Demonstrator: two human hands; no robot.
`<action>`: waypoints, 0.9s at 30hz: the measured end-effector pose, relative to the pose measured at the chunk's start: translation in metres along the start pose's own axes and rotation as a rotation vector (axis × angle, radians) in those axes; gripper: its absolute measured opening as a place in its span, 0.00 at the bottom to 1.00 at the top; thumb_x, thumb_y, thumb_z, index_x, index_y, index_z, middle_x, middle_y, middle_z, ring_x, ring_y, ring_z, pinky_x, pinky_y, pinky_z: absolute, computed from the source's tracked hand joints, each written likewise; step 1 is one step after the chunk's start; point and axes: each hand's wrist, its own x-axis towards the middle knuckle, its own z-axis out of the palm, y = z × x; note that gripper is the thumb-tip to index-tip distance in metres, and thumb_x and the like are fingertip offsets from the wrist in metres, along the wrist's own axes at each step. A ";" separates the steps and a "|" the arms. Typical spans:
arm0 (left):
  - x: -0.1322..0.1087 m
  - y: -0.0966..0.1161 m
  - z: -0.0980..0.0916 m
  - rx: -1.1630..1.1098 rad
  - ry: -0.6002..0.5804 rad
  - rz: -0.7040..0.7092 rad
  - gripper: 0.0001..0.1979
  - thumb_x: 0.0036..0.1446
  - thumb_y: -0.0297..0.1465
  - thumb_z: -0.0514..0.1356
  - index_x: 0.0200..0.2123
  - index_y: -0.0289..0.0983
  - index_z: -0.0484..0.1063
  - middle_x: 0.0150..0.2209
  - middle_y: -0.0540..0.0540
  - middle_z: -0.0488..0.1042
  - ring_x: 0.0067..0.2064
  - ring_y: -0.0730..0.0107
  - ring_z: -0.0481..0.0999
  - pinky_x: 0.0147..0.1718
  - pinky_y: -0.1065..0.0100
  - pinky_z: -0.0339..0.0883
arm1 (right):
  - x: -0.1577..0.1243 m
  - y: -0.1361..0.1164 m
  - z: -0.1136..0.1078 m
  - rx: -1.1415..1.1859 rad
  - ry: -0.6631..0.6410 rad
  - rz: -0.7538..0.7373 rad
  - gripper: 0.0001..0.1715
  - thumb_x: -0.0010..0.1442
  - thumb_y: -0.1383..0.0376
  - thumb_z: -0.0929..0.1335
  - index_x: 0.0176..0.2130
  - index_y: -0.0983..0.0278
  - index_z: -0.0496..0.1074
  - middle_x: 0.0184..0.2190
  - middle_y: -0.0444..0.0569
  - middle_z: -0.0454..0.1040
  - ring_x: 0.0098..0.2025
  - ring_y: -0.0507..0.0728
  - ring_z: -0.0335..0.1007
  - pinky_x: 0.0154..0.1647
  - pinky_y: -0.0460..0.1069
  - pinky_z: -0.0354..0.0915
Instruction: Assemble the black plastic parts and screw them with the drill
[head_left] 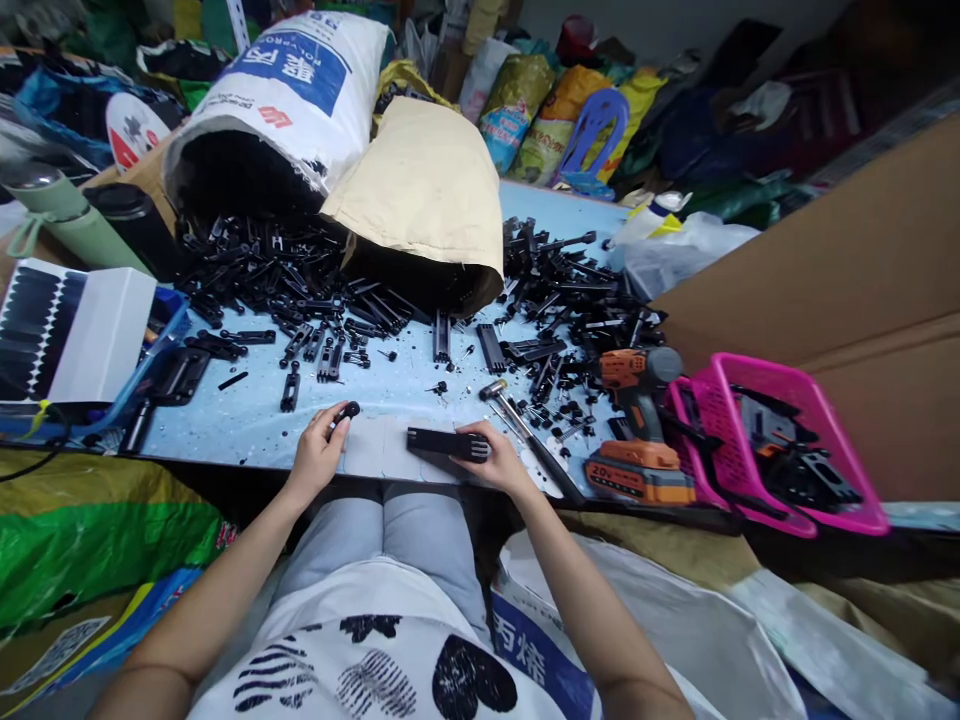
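My left hand point(321, 450) pinches a small black part with a round end point(348, 411) near the table's front edge. To its right, my right hand point(498, 458) grips a long black slotted plastic piece point(442, 442) by its right end, holding it level above a pale sheet point(375, 447). The two held parts are apart. A hammer point(531, 437) lies just right of my right hand, its head pointing away from me. Loose black parts, such as a short one point(290, 387) and a flat ribbed one point(491, 348), lie beyond my hands.
Heaps of black parts point(262, 260) spill from a white sack point(300, 100) and a tan paper bag point(427, 180). On the right stand an orange cordless drill point(637, 440) and a pink basket point(810, 420). A blue tray point(169, 320) and a green bottle point(82, 220) are at left.
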 end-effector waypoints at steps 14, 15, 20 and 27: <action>-0.022 0.021 0.013 0.060 -0.056 0.082 0.18 0.61 0.37 0.54 0.52 0.40 0.70 0.41 0.44 0.73 0.39 0.68 0.74 0.41 0.66 0.69 | 0.003 -0.019 0.037 -0.379 -0.112 -0.108 0.28 0.60 0.56 0.65 0.58 0.62 0.64 0.49 0.57 0.70 0.53 0.63 0.64 0.55 0.59 0.55; -0.023 0.024 0.017 0.053 -0.066 0.085 0.18 0.61 0.37 0.54 0.52 0.40 0.70 0.41 0.44 0.73 0.39 0.68 0.73 0.40 0.66 0.68 | 0.008 -0.026 0.045 -0.304 -0.104 -0.099 0.26 0.62 0.56 0.64 0.57 0.62 0.64 0.49 0.57 0.70 0.52 0.63 0.64 0.54 0.59 0.57; -0.025 0.040 0.033 -0.013 -0.120 0.100 0.19 0.61 0.37 0.54 0.54 0.39 0.69 0.38 0.45 0.72 0.36 0.71 0.72 0.37 0.69 0.67 | 0.020 -0.060 0.072 0.467 -0.087 0.115 0.31 0.65 0.51 0.56 0.63 0.60 0.54 0.40 0.51 0.72 0.34 0.53 0.70 0.35 0.50 0.68; -0.030 0.053 0.029 0.163 -0.194 0.127 0.20 0.63 0.35 0.51 0.57 0.37 0.66 0.37 0.44 0.69 0.33 0.71 0.69 0.32 0.70 0.66 | 0.022 -0.061 0.053 0.508 -0.162 -0.036 0.30 0.62 0.53 0.63 0.61 0.58 0.61 0.39 0.47 0.68 0.27 0.47 0.65 0.32 0.46 0.67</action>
